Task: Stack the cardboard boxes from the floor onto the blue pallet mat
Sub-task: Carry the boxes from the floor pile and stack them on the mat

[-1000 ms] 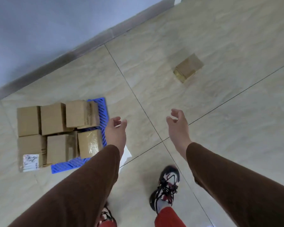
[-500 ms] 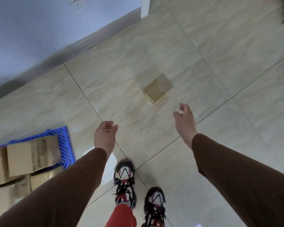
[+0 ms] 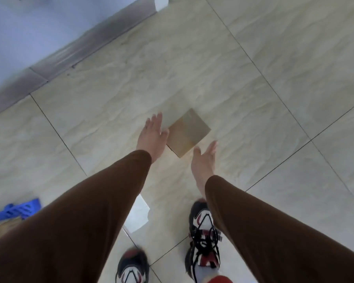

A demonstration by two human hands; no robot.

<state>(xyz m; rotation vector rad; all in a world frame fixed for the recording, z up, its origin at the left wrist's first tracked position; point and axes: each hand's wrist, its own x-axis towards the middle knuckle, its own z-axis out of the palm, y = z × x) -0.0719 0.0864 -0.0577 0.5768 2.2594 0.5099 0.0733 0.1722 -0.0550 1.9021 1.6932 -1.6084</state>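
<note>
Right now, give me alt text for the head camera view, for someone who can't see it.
Two open hands, left hand and right hand, reach down either side of a small cardboard box lying on a beige tiled floor. Brown sleeves and sneakers fill the foreground; a corner of the blue pallet mat shows at lower left.

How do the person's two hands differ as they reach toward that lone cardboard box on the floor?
The left hand shows its back, fingers straight and reaching farther forward along the cardboard box; the right hand is turned palm inward and sits nearer the person. The left hand lies at the box's left edge, the right hand at its near right corner. Both are open, hold nothing, and wear brown sleeves.
</note>
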